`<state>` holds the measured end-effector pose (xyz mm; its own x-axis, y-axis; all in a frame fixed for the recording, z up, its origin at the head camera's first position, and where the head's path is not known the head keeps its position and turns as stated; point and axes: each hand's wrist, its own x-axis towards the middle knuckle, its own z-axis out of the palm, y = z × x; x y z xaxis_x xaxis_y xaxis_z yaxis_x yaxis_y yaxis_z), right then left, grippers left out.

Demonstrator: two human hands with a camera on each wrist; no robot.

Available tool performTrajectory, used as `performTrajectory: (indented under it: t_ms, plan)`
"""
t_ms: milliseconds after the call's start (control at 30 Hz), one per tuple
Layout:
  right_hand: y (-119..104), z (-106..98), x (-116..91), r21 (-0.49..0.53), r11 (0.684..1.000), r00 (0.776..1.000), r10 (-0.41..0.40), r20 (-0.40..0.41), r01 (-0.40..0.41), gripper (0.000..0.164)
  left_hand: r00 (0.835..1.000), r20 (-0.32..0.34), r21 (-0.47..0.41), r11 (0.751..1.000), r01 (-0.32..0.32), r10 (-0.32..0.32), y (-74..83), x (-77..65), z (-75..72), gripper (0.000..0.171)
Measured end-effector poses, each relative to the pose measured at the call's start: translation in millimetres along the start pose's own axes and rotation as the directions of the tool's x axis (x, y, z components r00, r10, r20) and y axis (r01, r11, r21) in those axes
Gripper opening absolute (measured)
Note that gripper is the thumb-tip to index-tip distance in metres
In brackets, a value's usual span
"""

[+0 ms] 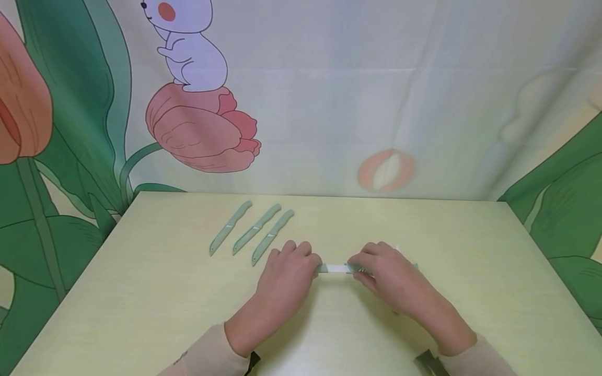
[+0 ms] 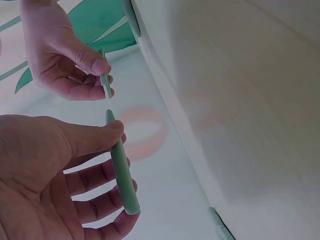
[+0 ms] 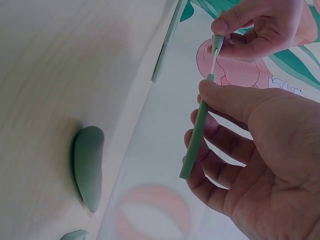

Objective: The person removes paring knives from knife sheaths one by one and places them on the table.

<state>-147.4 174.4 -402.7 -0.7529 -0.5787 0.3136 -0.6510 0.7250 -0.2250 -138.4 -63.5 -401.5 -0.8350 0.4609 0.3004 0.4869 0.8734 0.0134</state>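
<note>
A green, white-bladed knife (image 1: pixel 335 268) stretches nine to three o'clock. Left hand (image 1: pixel 288 277) grips its handle (image 2: pixel 123 175), right hand (image 1: pixel 391 274) its sheath (image 3: pixel 196 142), fingers curled.

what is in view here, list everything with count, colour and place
table: 1, pale yellow, lower head view
held knife: 1, green with pale blade, centre of head view
lying knives: 3, light green, table's back left
rounded object: 1, green, on table, right wrist view
cut-off object: 1, green, bottom edge, right wrist view
backdrop: 1, pale, printed, behind table
sleeves: 2, beige, forearms
left hand, right hand: 2, bare, gripping held knife
</note>
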Motion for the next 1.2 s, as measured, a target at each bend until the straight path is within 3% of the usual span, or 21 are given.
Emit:
performTrajectory:
  t_ms: [1200]
  plan:
    - [1.9,0.7,-0.2,-0.003,0.999,0.999,0.033,0.03,-0.033,0.023,1.0,0.02,-0.014,1.0,0.024,-0.023,-1.6,0.1,1.7,0.011]
